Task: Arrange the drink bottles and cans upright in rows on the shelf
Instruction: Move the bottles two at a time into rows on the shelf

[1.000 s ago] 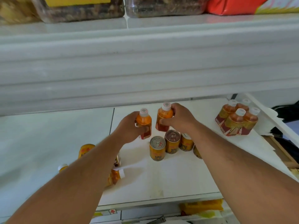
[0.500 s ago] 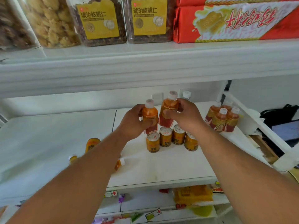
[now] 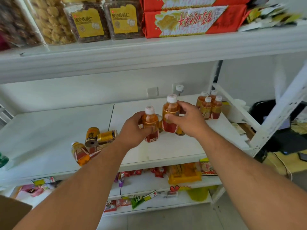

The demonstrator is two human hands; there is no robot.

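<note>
Your left hand (image 3: 132, 128) has thumb and fingers curled round a small orange bottle (image 3: 150, 125), white cap up, held upright just above the white shelf (image 3: 166, 150). Your right hand (image 3: 187, 120) pinches a second orange bottle (image 3: 171, 117) between thumb in front and fingers wrapped behind; it too stands upright, a touch higher and just beside the first. Gold cans (image 3: 180, 131) peek out behind and under the two bottles, mostly hidden by your hands; how many, cannot tell.

Far right, back of the shelf: four orange bottles (image 3: 209, 107) upright in a tight cluster. Left of your left forearm: two gold cans on their sides (image 3: 99, 136), touching, and a bottle lying down (image 3: 79, 153) just in front of them.

Shelf above: clear jars with yellow labels (image 3: 88, 22) and red biscuit packs (image 3: 191, 20). Shelf below: loose snack packets (image 3: 182, 175).
</note>
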